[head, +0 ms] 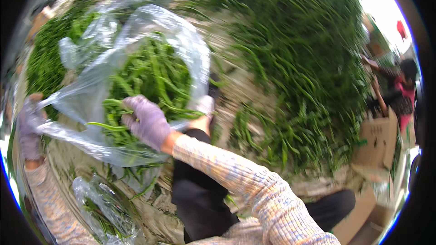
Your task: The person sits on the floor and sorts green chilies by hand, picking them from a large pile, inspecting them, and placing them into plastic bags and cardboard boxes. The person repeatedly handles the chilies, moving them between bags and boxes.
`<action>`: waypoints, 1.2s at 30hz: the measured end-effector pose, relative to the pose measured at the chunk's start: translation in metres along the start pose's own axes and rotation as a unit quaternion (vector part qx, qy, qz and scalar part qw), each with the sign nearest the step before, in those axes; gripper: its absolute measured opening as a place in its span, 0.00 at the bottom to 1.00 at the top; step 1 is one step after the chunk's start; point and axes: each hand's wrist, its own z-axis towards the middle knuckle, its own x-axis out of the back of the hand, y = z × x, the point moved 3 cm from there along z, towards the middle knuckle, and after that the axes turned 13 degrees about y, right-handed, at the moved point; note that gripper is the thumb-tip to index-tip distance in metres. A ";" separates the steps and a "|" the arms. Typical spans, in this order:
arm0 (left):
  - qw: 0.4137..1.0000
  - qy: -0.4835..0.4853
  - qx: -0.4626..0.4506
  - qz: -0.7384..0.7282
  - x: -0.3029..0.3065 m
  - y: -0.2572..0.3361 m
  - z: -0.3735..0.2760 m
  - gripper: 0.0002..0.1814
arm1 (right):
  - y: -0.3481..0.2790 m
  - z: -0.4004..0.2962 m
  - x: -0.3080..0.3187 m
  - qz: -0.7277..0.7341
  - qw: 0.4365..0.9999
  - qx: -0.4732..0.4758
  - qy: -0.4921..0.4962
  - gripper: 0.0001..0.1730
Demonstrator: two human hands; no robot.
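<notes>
A clear plastic bag (201, 51) lies wide open before me, holding a heap of long green chili peppers (155, 71). My left hand (30, 122), in a purplish knit glove, grips the bag's edge at the far left and pulls it taut. Inside the bag's mouth is my right hand (144, 120), gloved alike, its fingers curled at several peppers; one long pepper (107, 126) sticks out to the left beneath the fingers. The fingertips are partly hidden, so a firm hold on that pepper cannot be told.
A large pile of green peppers (306, 58) spreads over the ground sheet (235, 85) on the right; another pile (46, 71) is at left. A smaller plastic bag with peppers (109, 207) lies below. Cardboard boxes (374, 139) and a seated person (402, 92) are at the right edge.
</notes>
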 end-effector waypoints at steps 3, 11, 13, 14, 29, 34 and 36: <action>0.821 -0.074 0.398 -0.402 0.019 -0.059 -0.003 0.23 | -0.005 -0.063 0.098 0.046 0.999 0.015 0.015 0.09; 0.848 0.040 0.527 -0.050 -0.069 0.016 -0.011 0.22 | 0.083 -0.313 0.380 -0.461 0.760 -0.424 0.169 0.13; 0.967 0.128 0.214 0.061 0.006 -0.085 0.020 0.25 | 0.108 -0.300 0.382 -0.363 0.794 -0.404 0.274 0.11; 0.970 0.163 0.181 -0.005 -0.005 -0.033 0.019 0.24 | 0.110 -0.289 0.385 -0.374 0.809 -0.348 0.292 0.09; 0.898 -0.284 -0.242 -0.233 -0.192 0.490 -0.084 0.23 | 0.251 0.012 0.254 -0.549 0.785 -0.251 -0.138 0.37; 0.858 -0.353 -0.249 -0.278 -0.193 0.490 -0.085 0.21 | 0.274 0.017 0.247 -0.585 0.748 -0.220 -0.223 0.26; 0.860 -0.341 -0.247 -0.288 -0.188 0.488 -0.086 0.20 | 0.248 -0.006 0.253 -0.530 0.788 -0.276 -0.152 0.19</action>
